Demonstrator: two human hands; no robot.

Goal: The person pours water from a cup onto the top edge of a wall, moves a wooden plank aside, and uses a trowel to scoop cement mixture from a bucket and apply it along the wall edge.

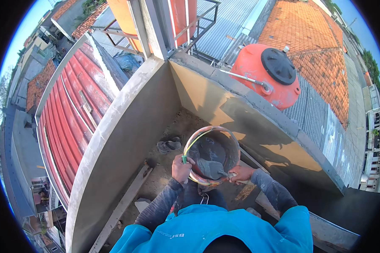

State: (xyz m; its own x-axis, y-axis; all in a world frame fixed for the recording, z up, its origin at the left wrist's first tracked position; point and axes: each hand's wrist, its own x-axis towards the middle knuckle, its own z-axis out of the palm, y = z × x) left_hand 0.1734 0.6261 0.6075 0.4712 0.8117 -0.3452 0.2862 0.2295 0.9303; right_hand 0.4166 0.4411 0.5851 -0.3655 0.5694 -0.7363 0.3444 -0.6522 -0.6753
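Bright blue shirt point(215, 221); white lettering point(175, 236); dark grey sleeves point(158, 205).

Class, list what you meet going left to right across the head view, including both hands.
Red corrugated metal roof → person's bare left hand → grey metal trowel blade → person's bare right hand → round black tank lid.

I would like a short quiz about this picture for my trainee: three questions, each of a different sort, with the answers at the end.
1. Which hand holds the trowel?
2. True or false: the trowel's blade lies wholly outside the bucket.
3. What colour is the lid of the orange-red tank beyond the wall? (a) white (b) black (c) green

Key:
1. The right hand; the left hand holds the green grip of the bucket's handle.
2. False; the blade is inside it.
3. b
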